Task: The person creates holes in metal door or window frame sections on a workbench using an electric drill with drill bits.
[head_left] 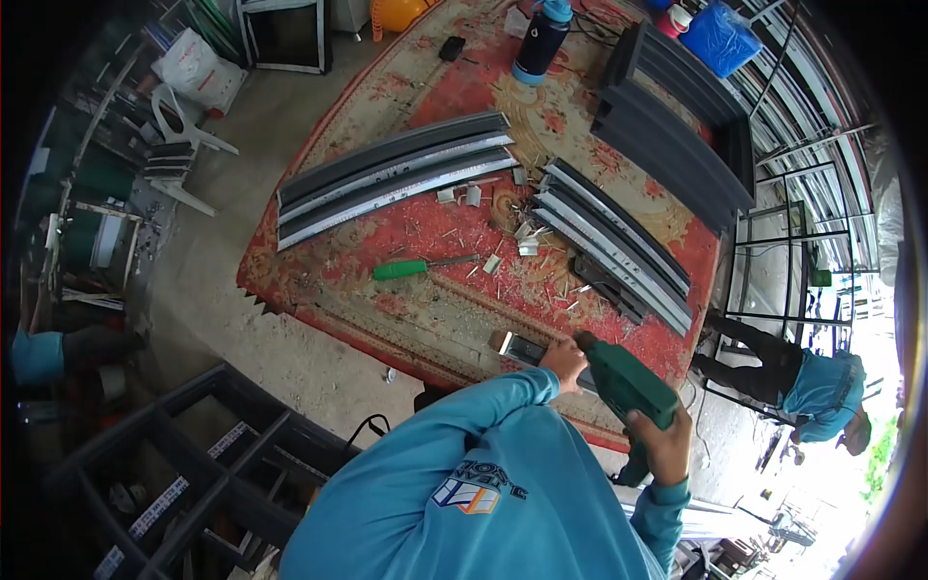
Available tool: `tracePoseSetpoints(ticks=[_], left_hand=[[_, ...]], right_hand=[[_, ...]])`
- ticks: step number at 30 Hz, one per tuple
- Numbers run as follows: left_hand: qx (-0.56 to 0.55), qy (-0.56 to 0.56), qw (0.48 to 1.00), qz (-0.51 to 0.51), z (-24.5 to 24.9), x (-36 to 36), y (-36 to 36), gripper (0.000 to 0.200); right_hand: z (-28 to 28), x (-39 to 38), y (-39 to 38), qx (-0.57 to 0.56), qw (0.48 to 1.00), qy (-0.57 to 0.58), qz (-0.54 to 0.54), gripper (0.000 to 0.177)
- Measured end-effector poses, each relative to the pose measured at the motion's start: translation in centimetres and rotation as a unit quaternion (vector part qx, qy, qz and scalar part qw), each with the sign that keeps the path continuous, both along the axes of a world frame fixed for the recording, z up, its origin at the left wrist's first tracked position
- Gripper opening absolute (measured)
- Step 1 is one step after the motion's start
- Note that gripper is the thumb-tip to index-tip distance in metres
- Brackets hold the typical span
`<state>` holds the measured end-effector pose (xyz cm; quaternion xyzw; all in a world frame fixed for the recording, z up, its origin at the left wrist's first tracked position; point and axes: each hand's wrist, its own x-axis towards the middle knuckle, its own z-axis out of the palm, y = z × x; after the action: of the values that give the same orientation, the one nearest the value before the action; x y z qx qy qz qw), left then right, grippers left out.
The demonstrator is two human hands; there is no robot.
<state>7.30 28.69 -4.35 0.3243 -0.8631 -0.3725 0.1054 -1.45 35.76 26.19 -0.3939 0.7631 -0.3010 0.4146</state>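
Note:
My right hand [664,445] grips a green power drill [630,381], its nose pointing up and left over the near edge of the carpet-covered table. My left hand [565,362] is closed on a short metal profile [522,347] lying at that edge, close to the drill's nose. The drill's tip and its contact with the profile cannot be made out. Farther in lies a green-handled screwdriver [400,270]. Dark and silver profile strips are laid out in a left stack [396,179] and a right stack [619,246].
Metal clips [528,242] and shavings litter the red carpet [387,319]. A dark bottle [542,43] and large grey frame pieces [677,126] occupy the far side. A grey frame [227,474] is at lower left. Another person [822,382] bends over at right; a white chair [179,145] stands left.

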Motion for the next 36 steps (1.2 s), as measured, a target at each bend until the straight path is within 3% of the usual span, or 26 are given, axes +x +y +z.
tracePoseSetpoints(ticks=[1, 2, 5, 6, 7, 9, 11, 12, 15, 18, 21, 22, 23, 25, 28, 30, 32, 34, 36], left_hand=[[0.037, -0.091, 0.994, -0.043, 2.0, 1.0, -0.6, 0.049], [0.011, -0.069, 0.997, -0.036, 1.4, 1.4, -0.7, 0.064], [0.008, -0.068, 0.996, -0.051, 2.6, 3.7, -1.9, 0.073], [0.038, -0.049, 0.997, -0.035, 5.0, 5.7, -2.6, 0.073], [0.036, -0.052, 0.997, -0.041, 5.9, 7.4, -3.2, 0.073], [0.11, -0.017, 0.994, 0.005, 6.7, 10.8, -4.2, 0.071], [0.097, 0.031, 0.993, 0.052, 7.8, 14.6, -4.9, 0.068], [0.083, 0.086, 0.987, 0.107, 8.0, 16.7, -5.5, 0.066], [0.101, 0.116, 0.968, 0.2, 8.1, 22.9, -8.4, 0.059], [0.07, 0.109, 0.938, 0.32, 10.5, 29.3, -13.5, 0.057], [-0.133, 0.048, 0.913, 0.383, 8.6, 36.6, -21.0, 0.063], [-0.133, 0.032, 0.91, 0.392, 9.3, 38.3, -23.8, 0.066], [-0.207, 0.011, 0.892, 0.402, 7.1, 41.0, -27.0, 0.068], [-0.185, -0.029, 0.883, 0.43, 8.6, 42.8, -31.6, 0.071], [-0.234, -0.097, 0.872, 0.42, 5.7, 46.8, -38.2, 0.078], [-0.147, -0.103, 0.902, 0.393, 4.3, 48.4, -41.6, 0.08], [-0.15, -0.171, 0.898, 0.376, 1.5, 49.4, -44.0, 0.08], [-0.061, -0.252, 0.894, 0.365, -1.3, 49.9, -45.7, 0.067], [-0.099, -0.385, 0.841, 0.366, -5.0, 49.9, -46.8, 0.058]], right_hand=[[0.2, -0.4, 1.4, -0.006, 1.0, -0.003, -0.001, 0.05], [0.5, -0.7, 2.7, -0.025, 0.998, -0.022, -0.052, 0.049], [2.0, -0.8, 4.9, -0.084, 0.983, -0.045, -0.157, 0.048], [2.8, -0.7, 5.4, -0.115, 0.97, -0.046, -0.208, 0.048], [3.4, -0.9, 5.9, -0.131, 0.963, -0.04, -0.231, 0.057], [3.2, -1.7, 7.6, -0.163, 0.922, -0.004, -0.351, 0.068], [2.8, -3.5, 8.7, -0.204, 0.894, 0.014, -0.398, 0.076], [2.8, -3.9, 8.6, -0.22, 0.881, 0.021, -0.418, 0.067], [3.3, -5.1, 7.7, -0.205, 0.888, 0.023, -0.41, 0.055], [1.4, -6.2, 6.9, -0.185, 0.872, 0.043, -0.45, 0.055], [-0.2, -6.0, 5.3, -0.141, 0.889, 0.034, -0.435, 0.05], [-2.0, -6.6, 5.5, -0.135, 0.895, 0.028, -0.424, 0.05], [-3.4, -7.1, 5.6, -0.131, 0.901, 0.023, -0.414, 0.05], [-3.5, -5.7, 3.7, -0.089, 0.916, -0.01, -0.391, 0.048], [-4.8, -4.9, 2.1, -0.067, 0.936, -0.034, -0.344, 0.045], [-4.8, -4.8, 1.0, -0.029, 0.947, -0.04, -0.316, 0.045], [-4.7, -4.6, 0.3, -0.007, 0.956, -0.025, -0.292, 0.046], [-5.2, -5.1, -0.1, 0.002, 0.966, 0.004, -0.257, 0.048], [-5.2, -5.3, -0.1, 0.012, 0.967, 0.028, -0.253, 0.05]])
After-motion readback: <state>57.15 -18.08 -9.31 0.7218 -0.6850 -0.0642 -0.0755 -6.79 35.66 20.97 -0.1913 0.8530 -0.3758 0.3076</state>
